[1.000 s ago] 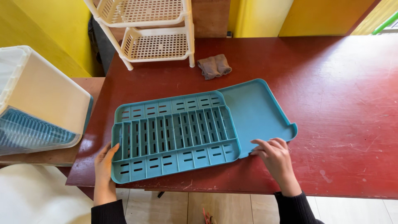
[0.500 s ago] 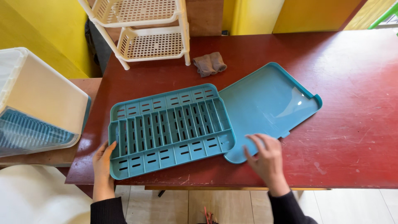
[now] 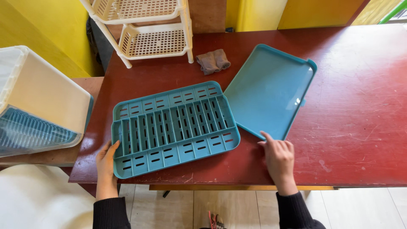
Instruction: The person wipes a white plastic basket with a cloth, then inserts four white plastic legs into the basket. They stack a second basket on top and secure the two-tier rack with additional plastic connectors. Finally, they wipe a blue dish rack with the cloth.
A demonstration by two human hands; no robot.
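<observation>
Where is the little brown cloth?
In the head view, the brown cloth lies on the red table toward the far edge, between the cream shelf rack and the blue tray.

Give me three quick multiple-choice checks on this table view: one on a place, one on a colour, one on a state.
1. Where does the folded grey cloth lie?
A. on the slotted rack
B. on the red table beyond the rack
C. in the right hand

2. What colour is the flat tray?
A. white
B. yellow
C. teal blue

3. How do the slotted rack and the tray stand?
A. tray lying beside the rack
B. tray stacked on top
C. tray upright

Answers:
1 B, it rests on the table near the cream shelf.
2 C, same teal as the rack.
3 A, it lies flat at the right hand; left hand holds the rack's corner.
</observation>
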